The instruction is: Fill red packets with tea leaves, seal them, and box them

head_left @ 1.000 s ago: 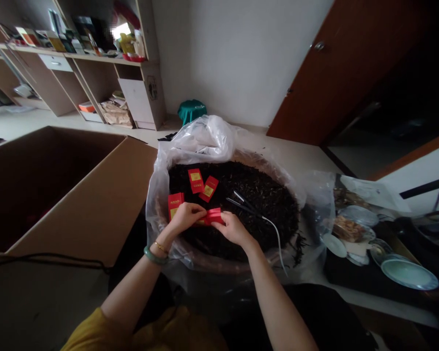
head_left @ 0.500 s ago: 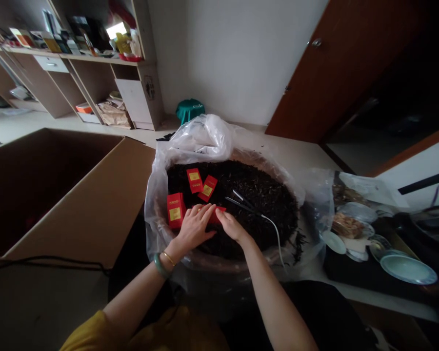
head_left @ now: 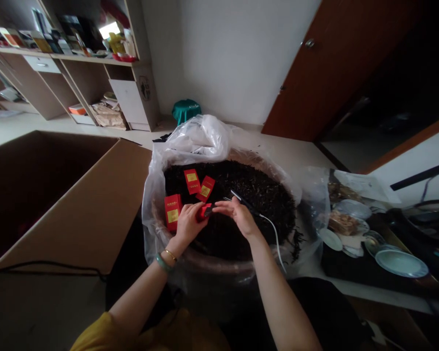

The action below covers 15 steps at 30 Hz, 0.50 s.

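Observation:
My left hand (head_left: 190, 222) is closed around a small red packet (head_left: 205, 210), whose dark open end faces right. Beside that end is my right hand (head_left: 240, 217), fingers stretched out and tips close to the opening; whether they touch it is unclear. Both hands are over a round basket lined with clear plastic (head_left: 154, 195) and filled with dark, twisted dry leaves (head_left: 261, 195). On the leaves lie a stack of red packets (head_left: 172, 212) and two loose packets (head_left: 192, 181), (head_left: 206, 188). A black clamp-like tool with a white cord (head_left: 276, 229) is partly hidden behind my right hand.
To the left stands a large open cardboard box (head_left: 128, 170). Bowls and dishes (head_left: 401, 261) sit on the right, near a clear plastic bag (head_left: 316, 195). Behind the basket are a green-covered bin (head_left: 186, 111), a desk unit (head_left: 129, 100) and a brown door (head_left: 296, 73).
My hands have parted. The left now grips the red packet with its open end showing, while the right has lifted off it and shifted right. The view has turned slightly.

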Available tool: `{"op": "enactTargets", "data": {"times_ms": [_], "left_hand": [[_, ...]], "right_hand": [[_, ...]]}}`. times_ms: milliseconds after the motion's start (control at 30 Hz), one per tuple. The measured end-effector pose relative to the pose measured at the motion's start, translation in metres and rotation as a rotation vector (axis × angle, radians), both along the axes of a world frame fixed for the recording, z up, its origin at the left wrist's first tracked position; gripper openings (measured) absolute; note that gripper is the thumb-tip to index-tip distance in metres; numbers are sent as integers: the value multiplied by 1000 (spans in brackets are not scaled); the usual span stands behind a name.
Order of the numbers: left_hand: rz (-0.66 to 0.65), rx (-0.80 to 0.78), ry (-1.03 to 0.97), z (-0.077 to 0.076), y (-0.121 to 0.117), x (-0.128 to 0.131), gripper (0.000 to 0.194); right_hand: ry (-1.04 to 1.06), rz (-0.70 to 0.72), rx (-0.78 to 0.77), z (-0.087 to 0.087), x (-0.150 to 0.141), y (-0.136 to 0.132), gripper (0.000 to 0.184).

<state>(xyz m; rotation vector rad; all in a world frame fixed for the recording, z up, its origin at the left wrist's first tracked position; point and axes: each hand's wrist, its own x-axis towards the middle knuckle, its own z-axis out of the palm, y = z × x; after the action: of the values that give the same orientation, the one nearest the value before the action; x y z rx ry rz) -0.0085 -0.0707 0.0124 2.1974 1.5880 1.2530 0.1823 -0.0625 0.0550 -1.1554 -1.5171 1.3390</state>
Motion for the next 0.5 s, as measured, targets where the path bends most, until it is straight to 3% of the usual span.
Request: {"op": "enactTargets", "data": {"times_ms": [67,133,167,233,300,367,433,500], "left_hand": [[74,-1,-70,0,3,-1,40],[135,-18,-118,0,6,-2,39],[156,-25,-135,-1,7,-2,38],[181,-32,-166,-1,8,-3,39],[195,-32,-195,-2,9,-5,39],[211,-28,-226,-3,10,-6,39],[228,-24,-258,-3,10,-6,39],[239,-24,-279,-3,10,-7,40]], "right_hand": [[-109,-140,23,-13,8,9,62],[-372,-152,71,-28,9,17,49],[-500,-117,88,-35,7,21,50],[-735,-14,68,-44,-5,26,70],[-911,97,4,-45,-20,29,94],[-1026,206,-29,-42,-37,29,106],[-1097,308,29,-39,-51,26,104],[-1151,400,152,-37,-59,19,89]]}}
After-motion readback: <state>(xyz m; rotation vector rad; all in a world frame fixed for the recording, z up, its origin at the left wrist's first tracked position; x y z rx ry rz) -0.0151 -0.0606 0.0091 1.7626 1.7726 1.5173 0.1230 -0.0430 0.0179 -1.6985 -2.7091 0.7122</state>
